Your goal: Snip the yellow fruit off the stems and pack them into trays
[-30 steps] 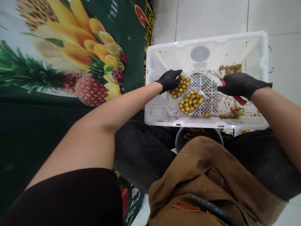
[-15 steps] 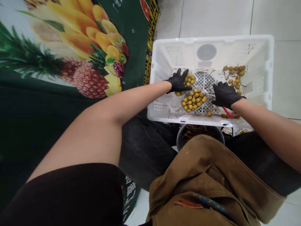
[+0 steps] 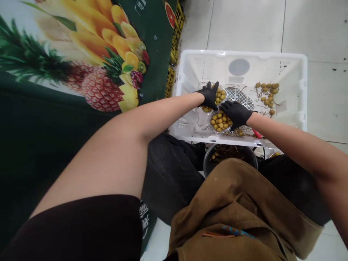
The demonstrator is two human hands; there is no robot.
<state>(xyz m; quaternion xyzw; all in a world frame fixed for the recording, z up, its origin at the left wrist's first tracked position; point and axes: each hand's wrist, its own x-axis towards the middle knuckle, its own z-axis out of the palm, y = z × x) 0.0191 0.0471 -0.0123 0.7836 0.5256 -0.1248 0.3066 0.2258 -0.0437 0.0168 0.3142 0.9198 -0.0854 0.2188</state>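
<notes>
Fruit (image 3: 220,121), round, clear plastic tubs (image 3: 226,95)

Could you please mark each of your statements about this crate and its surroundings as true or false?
1. The left hand and right hand wear black gloves. True.
2. The crate is green. False: it is white.
3. The right hand grips the red object. False: that lies near the crate's near side, and the right hand is at the nearer tub of fruit.
4. Loose fruit lies toward the crate's right end, outside the tubs. True.
5. The bucket stands inside the crate. False: it is outside, on the wearer's side.
</notes>
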